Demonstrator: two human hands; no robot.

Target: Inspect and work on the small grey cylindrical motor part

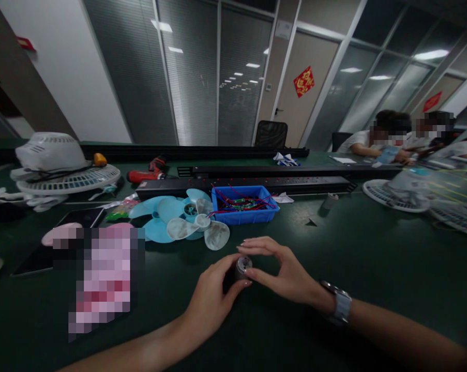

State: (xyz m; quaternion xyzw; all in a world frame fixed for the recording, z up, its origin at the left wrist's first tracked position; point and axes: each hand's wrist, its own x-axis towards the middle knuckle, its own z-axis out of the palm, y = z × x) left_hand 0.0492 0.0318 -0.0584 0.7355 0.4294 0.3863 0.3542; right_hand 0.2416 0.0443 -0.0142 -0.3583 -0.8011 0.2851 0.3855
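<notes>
A small grey metal cylinder (pixel 243 265) stands on the dark green table, its round top facing up. My left hand (pixel 217 287) is closed around its side, with thumb and fingers curled about it. From the right, my right hand (pixel 282 268) grips the upper part, thumb at the rim and fingers arched over the far side. My fingers hide much of the cylinder's side. Beyond the hands lie light blue fan blades (pixel 163 212) and a whitish fan blade (pixel 202 222). A blue bin (pixel 244 214) behind them holds red and blue wires with small green boards.
Another grey cylinder (pixel 330 200) stands farther right, near a small dark triangular piece (pixel 311 222). A red power drill (pixel 148 173), long black metal bars (pixel 249 184) and fan housings (pixel 50 155) are farther back. Left lies a pink blurred item (pixel 105 268). People (pixel 396 137) sit at far right.
</notes>
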